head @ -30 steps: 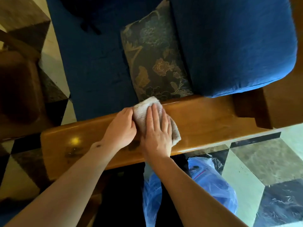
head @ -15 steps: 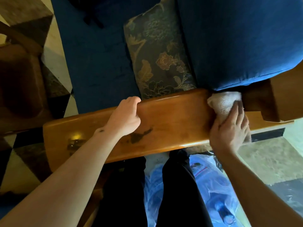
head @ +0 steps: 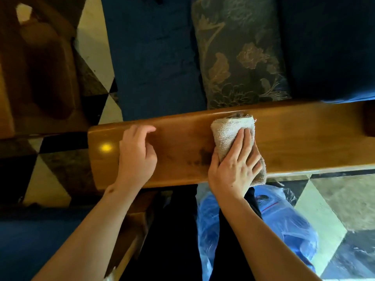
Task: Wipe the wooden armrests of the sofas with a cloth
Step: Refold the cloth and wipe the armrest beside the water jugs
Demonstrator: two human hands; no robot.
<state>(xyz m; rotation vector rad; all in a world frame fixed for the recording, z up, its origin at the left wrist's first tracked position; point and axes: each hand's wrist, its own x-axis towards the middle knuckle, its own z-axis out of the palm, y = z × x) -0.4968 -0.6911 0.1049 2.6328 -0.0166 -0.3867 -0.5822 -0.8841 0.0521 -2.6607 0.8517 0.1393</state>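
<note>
Both hands down, palms facing down, forearms bare.
My left hand rests palm down, fingers loosely curled, index tip pointing right, holding nothing. My right hand presses flat, fingers straight and close together, pointing away from me, thumb out to the left. Both forearms reach forward, wrists roughly straight.

Bare forearms, seemingly black trousers

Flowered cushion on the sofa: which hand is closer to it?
Right. The right hand presses the cloth on the armrest just below the cushion; the left hand rests further left.
</note>
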